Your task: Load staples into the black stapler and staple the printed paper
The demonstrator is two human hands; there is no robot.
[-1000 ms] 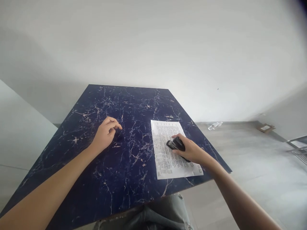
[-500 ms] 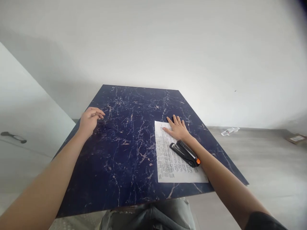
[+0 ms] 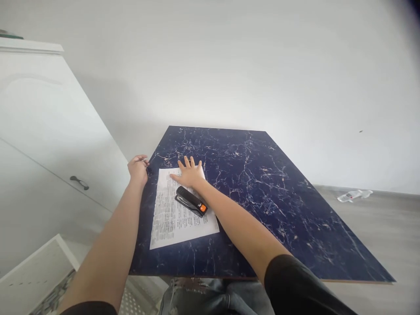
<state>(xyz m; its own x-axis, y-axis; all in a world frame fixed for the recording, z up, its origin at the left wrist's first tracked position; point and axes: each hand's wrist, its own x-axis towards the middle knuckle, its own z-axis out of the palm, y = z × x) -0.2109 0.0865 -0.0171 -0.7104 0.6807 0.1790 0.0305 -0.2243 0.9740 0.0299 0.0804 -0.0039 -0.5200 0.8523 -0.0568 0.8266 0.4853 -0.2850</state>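
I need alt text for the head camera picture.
A right hand lies flat on a printed sheet on a dark blue marble table; a black stapler rests on the sheet. The left hand is at the table's left edge.

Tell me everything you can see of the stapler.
The stapler is black, plastic by the look, with an orange patch at its near end. It lies shut and flat on the printed sheet, slanted across it. The right hand lies flat on the sheet just beyond; its forearm runs close alongside, contact unclear.
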